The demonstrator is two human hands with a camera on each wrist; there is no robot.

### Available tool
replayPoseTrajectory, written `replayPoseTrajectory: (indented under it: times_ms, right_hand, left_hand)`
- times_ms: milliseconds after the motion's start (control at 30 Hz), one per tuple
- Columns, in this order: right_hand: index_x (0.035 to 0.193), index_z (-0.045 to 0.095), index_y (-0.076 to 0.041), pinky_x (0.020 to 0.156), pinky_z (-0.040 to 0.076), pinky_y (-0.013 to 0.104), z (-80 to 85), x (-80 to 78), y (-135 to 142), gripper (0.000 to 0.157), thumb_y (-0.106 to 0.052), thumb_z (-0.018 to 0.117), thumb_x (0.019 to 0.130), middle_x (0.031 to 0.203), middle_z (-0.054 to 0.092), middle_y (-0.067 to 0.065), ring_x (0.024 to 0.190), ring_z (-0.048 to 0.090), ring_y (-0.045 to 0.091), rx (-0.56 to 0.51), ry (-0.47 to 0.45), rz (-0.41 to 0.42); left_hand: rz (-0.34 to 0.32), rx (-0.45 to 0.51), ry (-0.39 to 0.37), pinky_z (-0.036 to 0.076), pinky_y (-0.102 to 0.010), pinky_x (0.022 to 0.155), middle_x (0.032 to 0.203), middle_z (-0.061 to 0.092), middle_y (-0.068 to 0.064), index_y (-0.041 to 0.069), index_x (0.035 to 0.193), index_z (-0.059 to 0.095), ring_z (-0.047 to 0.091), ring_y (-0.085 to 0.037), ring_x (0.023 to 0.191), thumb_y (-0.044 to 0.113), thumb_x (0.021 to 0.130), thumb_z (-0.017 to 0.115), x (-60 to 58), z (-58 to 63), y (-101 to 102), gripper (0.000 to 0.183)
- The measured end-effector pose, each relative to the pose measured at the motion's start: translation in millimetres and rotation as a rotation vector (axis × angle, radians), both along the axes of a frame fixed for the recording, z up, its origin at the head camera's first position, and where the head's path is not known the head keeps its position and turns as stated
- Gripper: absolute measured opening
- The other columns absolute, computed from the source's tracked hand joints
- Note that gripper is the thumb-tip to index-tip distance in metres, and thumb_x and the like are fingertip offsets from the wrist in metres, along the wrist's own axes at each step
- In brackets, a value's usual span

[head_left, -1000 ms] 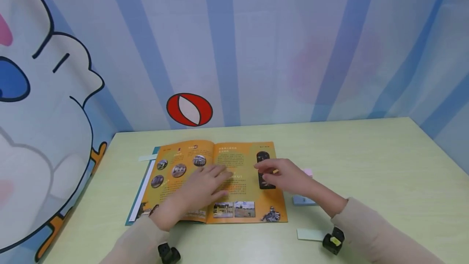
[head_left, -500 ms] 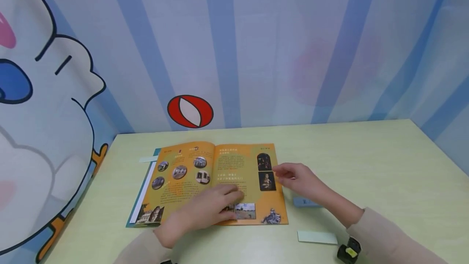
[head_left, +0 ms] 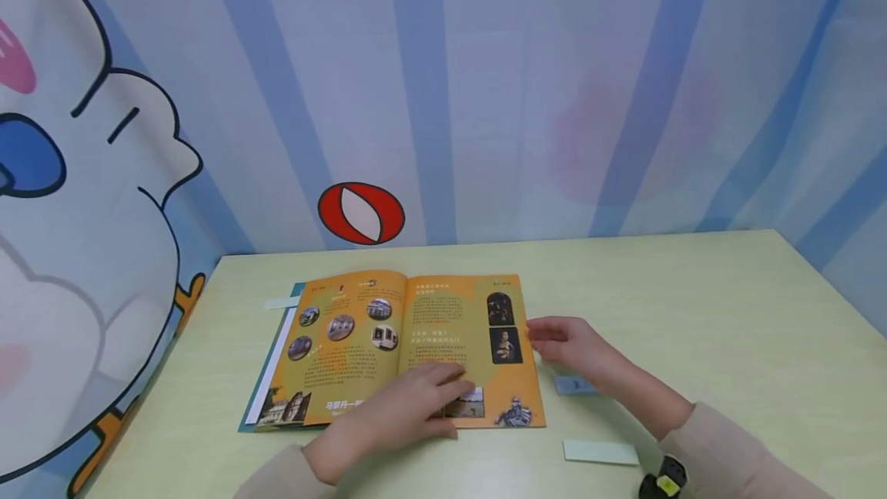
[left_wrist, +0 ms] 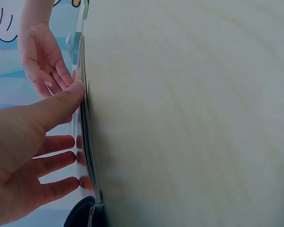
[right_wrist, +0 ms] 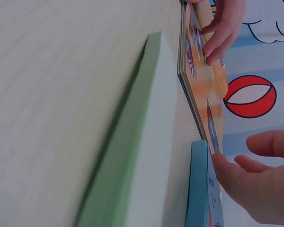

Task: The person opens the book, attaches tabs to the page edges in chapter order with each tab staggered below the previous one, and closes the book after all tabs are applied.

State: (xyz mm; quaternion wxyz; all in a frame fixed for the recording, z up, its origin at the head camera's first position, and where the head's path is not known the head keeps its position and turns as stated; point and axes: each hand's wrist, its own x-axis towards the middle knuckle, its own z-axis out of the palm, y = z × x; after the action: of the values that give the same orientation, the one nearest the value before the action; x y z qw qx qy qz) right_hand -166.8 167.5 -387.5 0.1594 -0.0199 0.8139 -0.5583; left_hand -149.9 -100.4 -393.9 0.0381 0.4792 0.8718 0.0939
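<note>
An open book [head_left: 443, 337] with orange pages lies on the table, showing printed text and small photos. My left hand [head_left: 409, 406] rests on the lower part of the spread, its fingers over the right page. In the left wrist view, the left thumb [left_wrist: 66, 101] lies at the book's lower edge and the other fingertips touch the page. Beside the book's right edge is my right hand [head_left: 578, 349], with thumb and fingers apart in the right wrist view. Just below the right hand sits a blue pad [head_left: 574, 385], partly hidden by it.
A pale green block [head_left: 600, 452] lies on the table [head_left: 728, 329] at the front right. At the book's left, a white strip [head_left: 280, 303] sticks out past a teal cover edge. Behind the table hangs a striped blue backdrop [head_left: 485, 98] with cartoon prints.
My left hand has slid down and right, from the middle of the spread to its lower edge. The right hand has drawn back rightward off the page to beside its edge.
</note>
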Motion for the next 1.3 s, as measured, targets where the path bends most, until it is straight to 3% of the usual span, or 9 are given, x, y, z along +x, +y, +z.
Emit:
replayPoseTrajectory:
  times_ms: [367,1067,1300]
  right_hand:
    - [0.135,0.036,0.013,0.093,0.045,0.038,-1.5,-2.1,4.0,0.045,-0.001,0.046,0.093,0.135,0.042,0.029,0.122,0.046,0.037,-0.177,-0.118,-0.032]
    - [0.134,0.037,0.014,0.096,0.042,0.041,2.5,-1.1,4.9,0.046,-0.004,0.049,0.094,0.133,0.044,0.029,0.119,0.049,0.035,-0.229,-0.144,-0.041]
    - [0.134,0.036,0.014,0.095,0.043,0.04,0.6,-1.6,5.7,0.046,-0.004,0.05,0.093,0.134,0.043,0.029,0.115,0.053,0.031,-0.239,-0.152,-0.042]
  left_hand:
    - [-0.009,0.001,0.046,0.036,-0.036,0.102,0.134,0.048,-0.01,0.014,0.131,0.054,0.046,-0.024,0.123,0.037,0.086,0.064,1.8,-4.3,2.8,0.052]
    - [-0.015,0.036,-0.037,0.037,-0.034,0.102,0.13,0.053,-0.009,0.011,0.129,0.055,0.049,-0.022,0.12,0.031,0.09,0.062,0.4,-1.4,0.9,0.045]
    - [-0.039,0.027,0.009,0.039,-0.032,0.1,0.127,0.055,-0.009,0.01,0.126,0.058,0.052,-0.021,0.116,0.031,0.089,0.063,0.9,-1.4,1.0,0.043]
